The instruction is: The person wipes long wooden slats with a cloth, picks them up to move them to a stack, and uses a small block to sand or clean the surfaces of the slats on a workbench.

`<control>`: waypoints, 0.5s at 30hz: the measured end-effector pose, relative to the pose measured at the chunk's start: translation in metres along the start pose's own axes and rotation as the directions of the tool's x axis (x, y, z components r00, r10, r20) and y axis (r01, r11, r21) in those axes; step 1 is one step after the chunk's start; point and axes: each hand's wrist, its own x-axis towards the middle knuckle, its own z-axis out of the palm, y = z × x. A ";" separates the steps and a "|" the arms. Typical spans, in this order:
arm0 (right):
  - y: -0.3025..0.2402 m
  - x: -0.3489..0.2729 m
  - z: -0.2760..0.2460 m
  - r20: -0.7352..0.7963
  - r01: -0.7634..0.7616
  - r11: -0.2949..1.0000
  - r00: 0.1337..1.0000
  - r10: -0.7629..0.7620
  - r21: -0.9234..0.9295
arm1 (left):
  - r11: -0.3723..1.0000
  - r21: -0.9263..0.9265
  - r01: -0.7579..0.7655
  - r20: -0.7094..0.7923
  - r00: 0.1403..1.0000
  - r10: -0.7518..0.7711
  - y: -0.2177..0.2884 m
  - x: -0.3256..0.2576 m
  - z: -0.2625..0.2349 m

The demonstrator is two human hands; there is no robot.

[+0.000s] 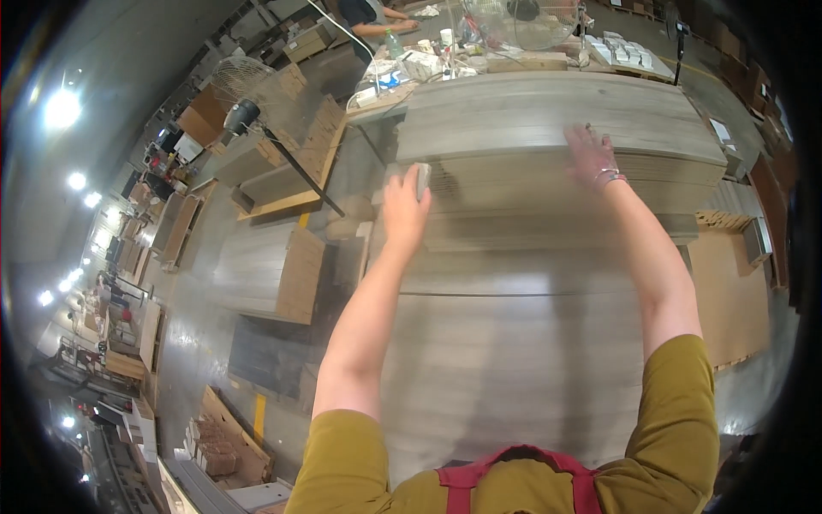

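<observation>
A small pale grey block (424,180) sits in my left hand (405,210), its fingers closed round it, at the left end of a stack of grey wood-grain panels (548,107). Over the front edge of that stack's top panel is my right hand (591,157), fingers apart and slightly blurred, holding nothing that I can see. Whether it touches the panel I cannot tell. A bracelet (609,176) circles the right wrist. Nearer to me, under my arms, lies a broad grey wood-grain panel (514,343).
A cluttered worktable (479,67) with a bottle, cups and a fan (522,21) stands beyond the stack, a person (377,21) beside it. Another fan (242,117) on a black pole stands at left, near panel stacks (265,270). A brown board (728,291) lies at right.
</observation>
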 end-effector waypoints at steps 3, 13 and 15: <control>0.002 0.001 0.008 -0.066 0.062 0.998 0.996 -0.062 0.001 | 1.000 0.020 0.017 0.021 1.000 -0.018 -0.006 0.011 0.022; 0.000 0.002 0.014 -0.152 0.067 0.998 0.986 -0.064 0.013 | 0.956 0.291 0.022 0.041 0.999 -0.035 -0.062 0.035 0.003; 0.001 0.001 0.014 -0.151 0.047 0.999 0.988 -0.046 0.002 | 0.966 0.253 0.050 0.019 0.998 -0.057 -0.067 0.038 -0.004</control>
